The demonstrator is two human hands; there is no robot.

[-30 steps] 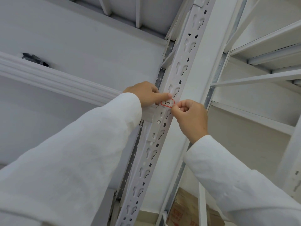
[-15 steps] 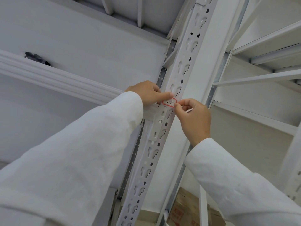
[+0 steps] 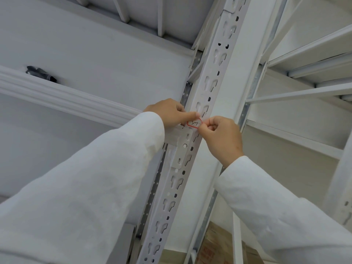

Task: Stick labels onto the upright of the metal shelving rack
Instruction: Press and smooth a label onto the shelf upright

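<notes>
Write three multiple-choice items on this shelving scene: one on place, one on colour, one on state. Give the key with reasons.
1. Where is the label?
A. on the upright's slotted face
B. on the cardboard box
C. on a sleeve

2. What colour is the label's border?
A. blue
B. red
C. green

3. What is the right hand doing?
A. hanging free
B. gripping a shelf beam
C. pinching at the label's right edge

Key: A, it lies against the upright between the hands; B, a red outline rings it; C, its fingertips meet at that edge while the left hand thumb presses nearby.
</notes>
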